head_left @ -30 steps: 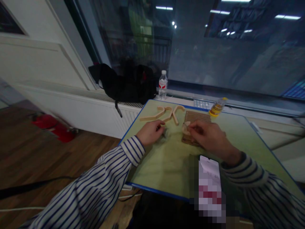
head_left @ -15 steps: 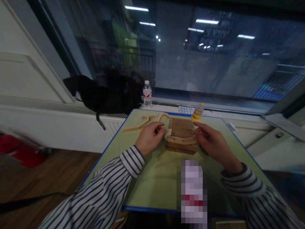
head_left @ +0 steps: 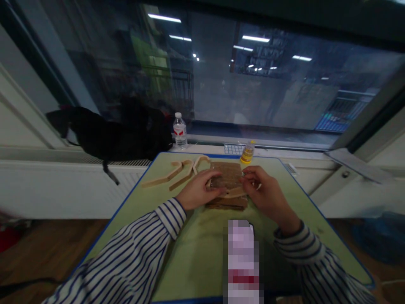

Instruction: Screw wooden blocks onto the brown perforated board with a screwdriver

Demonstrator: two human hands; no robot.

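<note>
Wooden hook, partly hidden, is seen atop a cardboard block, between the left hand, its thumb and fingers parted, and the right hand, its fingers bent near the hook's right end; whether it is gripped by either cannot be told.

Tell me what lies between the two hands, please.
In the head view, a brown rectangular cardboard block and, on it, a pale narrow wooden piece lie between the left hand and right hand.
</note>
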